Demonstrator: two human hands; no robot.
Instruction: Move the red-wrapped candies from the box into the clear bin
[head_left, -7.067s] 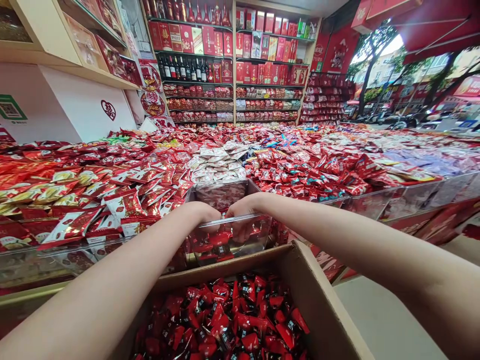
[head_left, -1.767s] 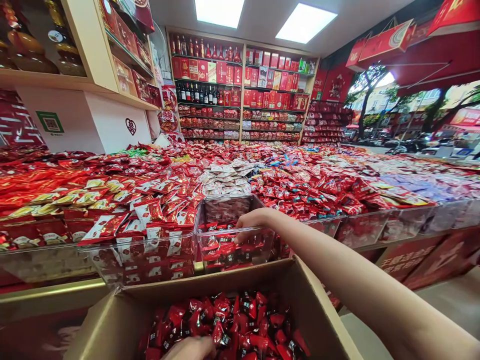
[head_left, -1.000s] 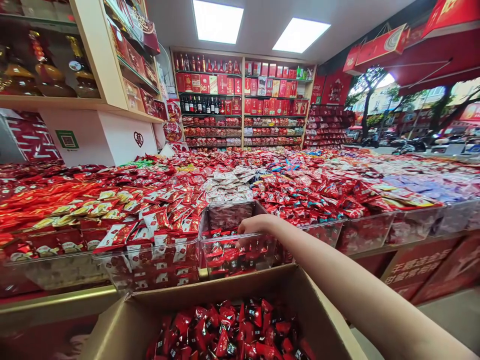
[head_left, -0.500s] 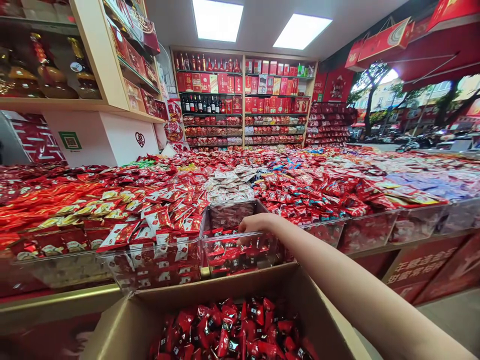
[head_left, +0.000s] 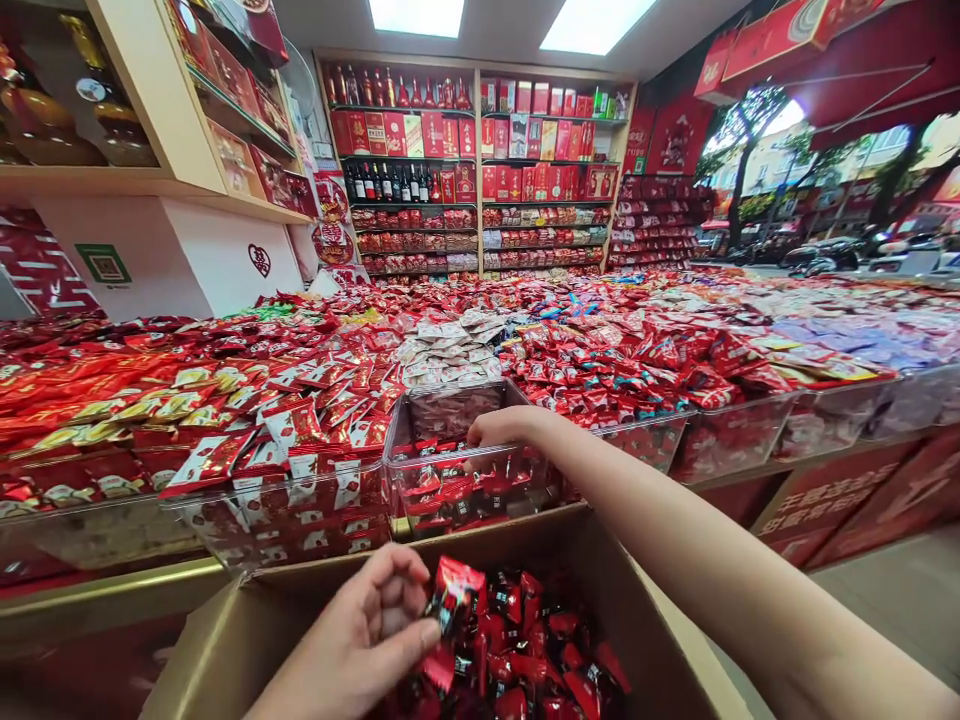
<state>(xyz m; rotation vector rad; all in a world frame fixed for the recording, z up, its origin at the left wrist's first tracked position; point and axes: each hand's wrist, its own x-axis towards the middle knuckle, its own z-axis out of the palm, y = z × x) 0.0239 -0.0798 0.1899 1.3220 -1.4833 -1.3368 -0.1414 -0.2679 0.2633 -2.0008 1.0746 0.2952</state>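
Left fingers (head_left: 411, 570) clamp a wrapped candy (head_left: 457, 578), apparently mid-pick at the carton (head_left: 196, 640); right fingers' (head_left: 480, 431) grip unclear; lifting likely calls for steadiness

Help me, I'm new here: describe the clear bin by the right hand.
Start at the big open cardboard box at the bottom. Just beyond its far edge is the clear bin, the right hand at its rim. Its red candies lie below the rim, while neighbouring bins are heaped.

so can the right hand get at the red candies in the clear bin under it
Probably yes: the right hand dips into the clear bin, whose open top leaves the red candies uncovered.
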